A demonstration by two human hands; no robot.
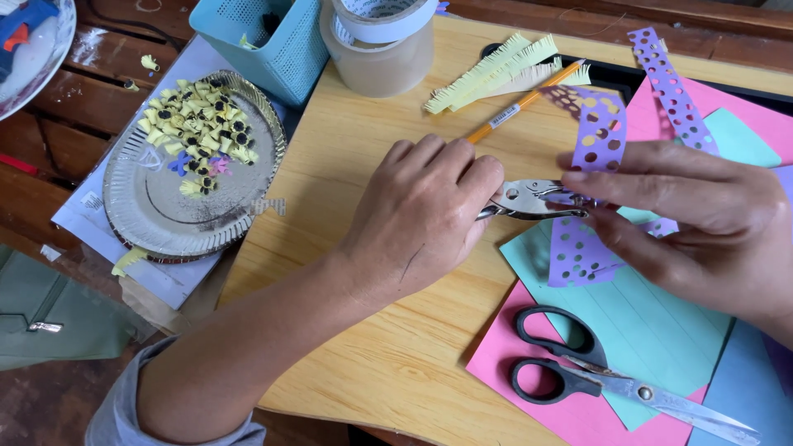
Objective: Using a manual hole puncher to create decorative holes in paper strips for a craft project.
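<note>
While my left hand [425, 206] squeezes one metal hole punch [529, 200], my right hand [694, 219] pinches one purple paper strip [591, 165]; one pair of scissors [611, 372] lies nearby

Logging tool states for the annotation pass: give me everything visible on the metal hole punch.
The hole punch is a small handheld plier-type tool of shiny silver metal. It lies roughly level above the wooden board, nose pointing right. The left hand is wrapped around its handles, which are mostly hidden, so it looks squeezed. Its nose grips a purple paper strip already full of round holes, which the right hand holds up. The rivet and upper plate show; the underside does not.
</note>
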